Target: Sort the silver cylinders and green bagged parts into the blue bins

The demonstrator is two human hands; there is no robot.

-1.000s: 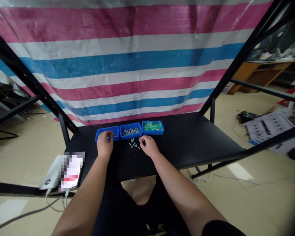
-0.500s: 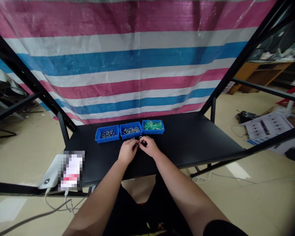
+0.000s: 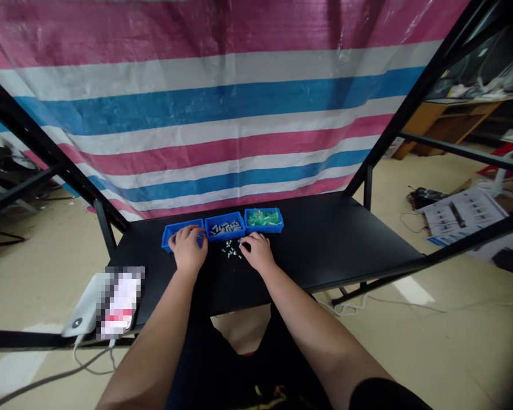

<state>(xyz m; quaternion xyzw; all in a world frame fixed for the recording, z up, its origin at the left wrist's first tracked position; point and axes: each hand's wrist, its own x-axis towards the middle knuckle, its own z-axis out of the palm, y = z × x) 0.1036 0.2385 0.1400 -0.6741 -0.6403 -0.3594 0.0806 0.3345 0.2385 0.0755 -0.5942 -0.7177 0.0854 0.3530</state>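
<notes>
Three small blue bins stand in a row on a black table. My left hand reaches into the left bin, its fingers curled over the small metal parts there; what it holds is hidden. The middle bin contains grey metal parts, and the right bin green plastic pieces. A small heap of loose silver parts lies on the table in front of the middle bin. My right hand rests beside that heap, fingers pinched together at its edge.
A white device with a blurred screen sits at the table's front left corner, cables hanging below. A striped pink, white and blue tarp hangs behind. Black frame bars rise on both sides. Papers and boxes lie on the floor at right.
My left hand went from the left bin to meet my right hand over the loose parts, then back to the left bin. My right hand stayed by the heap.
</notes>
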